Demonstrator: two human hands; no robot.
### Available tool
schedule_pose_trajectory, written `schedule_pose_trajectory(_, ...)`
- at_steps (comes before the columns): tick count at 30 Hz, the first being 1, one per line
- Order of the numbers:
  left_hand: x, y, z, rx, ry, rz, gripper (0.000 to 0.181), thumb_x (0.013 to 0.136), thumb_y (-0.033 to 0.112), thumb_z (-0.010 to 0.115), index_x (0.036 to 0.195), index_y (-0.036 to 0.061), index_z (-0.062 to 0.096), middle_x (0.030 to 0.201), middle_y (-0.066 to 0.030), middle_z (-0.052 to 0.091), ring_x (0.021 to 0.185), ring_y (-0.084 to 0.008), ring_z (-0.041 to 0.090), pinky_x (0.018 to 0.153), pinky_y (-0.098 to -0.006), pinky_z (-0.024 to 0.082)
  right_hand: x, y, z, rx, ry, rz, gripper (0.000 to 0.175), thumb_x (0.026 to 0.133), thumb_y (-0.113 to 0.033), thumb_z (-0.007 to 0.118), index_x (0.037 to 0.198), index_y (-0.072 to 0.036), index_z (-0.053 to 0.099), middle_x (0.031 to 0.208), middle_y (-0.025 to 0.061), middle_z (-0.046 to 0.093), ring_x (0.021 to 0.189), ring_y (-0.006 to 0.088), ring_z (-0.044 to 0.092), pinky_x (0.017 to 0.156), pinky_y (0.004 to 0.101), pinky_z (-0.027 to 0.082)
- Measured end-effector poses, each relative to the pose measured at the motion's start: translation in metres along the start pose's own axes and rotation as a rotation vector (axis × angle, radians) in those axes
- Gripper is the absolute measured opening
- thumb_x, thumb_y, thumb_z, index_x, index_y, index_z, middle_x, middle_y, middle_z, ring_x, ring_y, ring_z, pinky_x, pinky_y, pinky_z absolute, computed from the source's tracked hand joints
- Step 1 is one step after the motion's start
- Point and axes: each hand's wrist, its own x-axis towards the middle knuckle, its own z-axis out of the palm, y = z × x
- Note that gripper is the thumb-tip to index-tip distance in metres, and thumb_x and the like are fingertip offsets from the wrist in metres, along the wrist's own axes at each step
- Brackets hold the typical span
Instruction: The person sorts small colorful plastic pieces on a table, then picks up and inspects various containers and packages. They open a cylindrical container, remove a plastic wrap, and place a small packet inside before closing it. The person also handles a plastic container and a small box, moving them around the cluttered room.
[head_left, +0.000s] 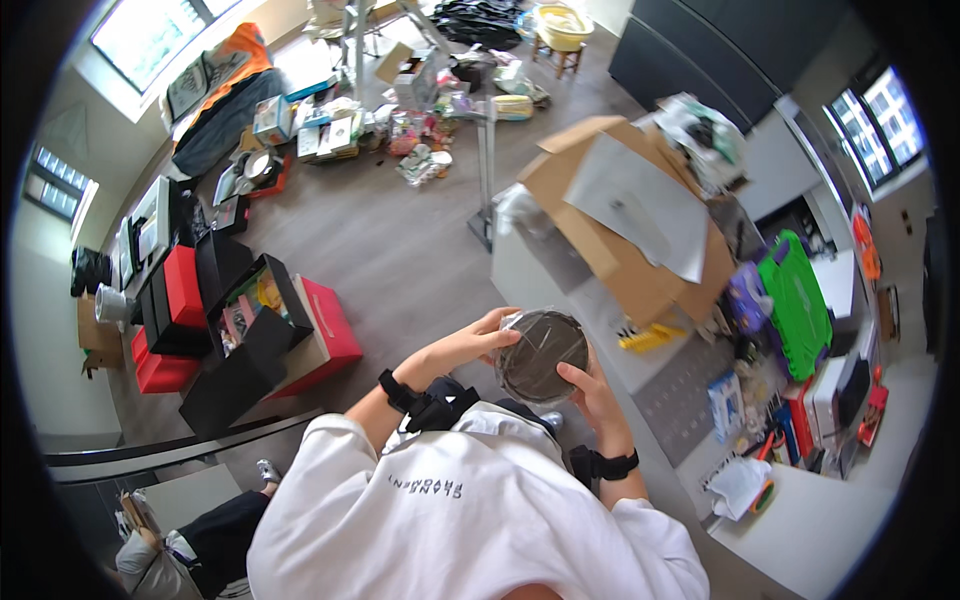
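In front of my body I hold a round, dark grey-brown disc-like object (544, 358) wrapped in clear, shiny plastic film. My left hand (491, 337) grips its left edge, with the thumb on the upper face. At the right edge my right hand (595, 386) holds it, the thumb pressed on the face and the fingers partly hidden beneath. The wrapped face is turned up towards me. What the disc is made of cannot be told through the film.
To my right, an opened cardboard box (645, 296) and a green plastic case (795, 304) rest on a cluttered counter. Black boxes (225, 274) and red boxes (184, 289) stand on the left floor. Beyond are a metal pole (486, 165) and scattered packages (409, 131). At lower left, a person or reflection (217, 536) shows.
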Motion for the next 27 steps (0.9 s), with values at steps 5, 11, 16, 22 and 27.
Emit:
schedule_pose_trajectory(5,-0.075,-0.008,-0.125,-0.188,0.385,0.048,0.075,0.094,0.042,0.068,0.151,0.0087,0.034,0.139,-0.0074,0.052,0.124,-0.0163,0.053,0.096,-0.0337,0.049,0.129,0.027,0.14,-0.012,-0.103,0.176,0.079,0.088,-0.028,0.075,0.152,-0.014,0.03,0.137,0.0097,0.053,0.121,0.019,0.057,0.084,0.0317,0.057)
schedule_pose_trajectory(11,-0.11,0.003,-0.234,-0.566,0.58,0.215,0.056,0.1,0.034,0.059,0.145,0.0041,0.044,0.137,-0.0083,0.056,0.123,-0.0182,0.057,0.098,-0.0351,0.051,0.241,0.022,0.248,-0.229,-0.27,0.319,0.075,0.094,-0.032,0.068,0.153,-0.013,0.026,0.133,0.0138,0.054,0.121,0.023,0.058,0.083,0.0406,0.06)
schedule_pose_trajectory(16,-0.101,0.033,-0.32,-1.005,0.34,0.342,0.061,0.099,0.054,0.042,0.143,0.0124,0.05,0.138,-0.0121,0.058,0.122,-0.0277,0.06,0.093,-0.044,0.056,0.332,-0.017,0.275,-0.103,-0.468,0.246,0.061,0.097,-0.028,0.066,0.149,-0.011,0.038,0.115,0.0064,0.058,0.1,0.0127,0.063,0.075,0.0321,0.06)
schedule_pose_trajectory(22,-0.076,0.101,-0.412,-1.182,0.167,0.399,0.058,0.101,0.053,0.041,0.141,0.0131,0.051,0.137,-0.0113,0.058,0.117,-0.0274,0.062,0.088,-0.0463,0.059,0.447,-0.062,0.339,-0.375,-0.467,-0.091,0.049,0.094,-0.02,0.068,0.139,-0.011,0.052,0.115,0.0051,0.055,0.099,0.0122,0.06,0.077,0.0268,0.055)
schedule_pose_trajectory(27,-0.055,0.137,-0.474,-1.259,0.141,0.383,0.06,0.101,0.053,0.039,0.145,0.0128,0.047,0.138,-0.0143,0.056,0.118,-0.0353,0.06,0.091,-0.0462,0.058,0.509,-0.094,0.377,-0.65,-0.377,-0.376,0.047,0.088,-0.021,0.075,0.132,-0.012,0.061,0.123,0.0089,0.052,0.112,0.0197,0.056,0.089,0.034,0.05)
